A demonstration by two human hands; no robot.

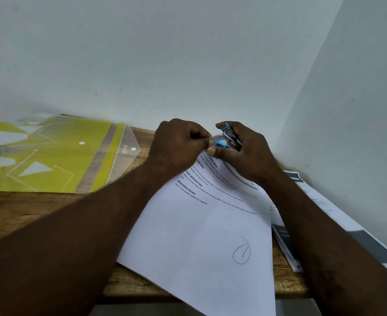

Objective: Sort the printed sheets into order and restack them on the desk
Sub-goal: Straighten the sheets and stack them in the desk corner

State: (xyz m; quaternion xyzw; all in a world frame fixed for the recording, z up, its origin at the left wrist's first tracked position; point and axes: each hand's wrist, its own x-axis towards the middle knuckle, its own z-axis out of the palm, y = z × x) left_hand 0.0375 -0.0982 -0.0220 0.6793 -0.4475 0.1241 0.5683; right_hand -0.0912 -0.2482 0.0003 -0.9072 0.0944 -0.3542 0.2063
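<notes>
A white printed sheet [201,229] lies askew on the wooden desk [28,208], with a hand-drawn circled "1" near its lower end. My left hand [176,144] pinches the sheet's far corner. My right hand [245,151] grips a small blue and metal stapler [228,139] whose jaws sit at that same corner. More printed sheets [320,201] lie under my right forearm along the right wall, partly hidden.
A yellow patterned plastic folder [51,156] with white snap buttons lies at the back left of the desk. White walls close off the back and the right side. The sheet overhangs the desk's front edge [142,295].
</notes>
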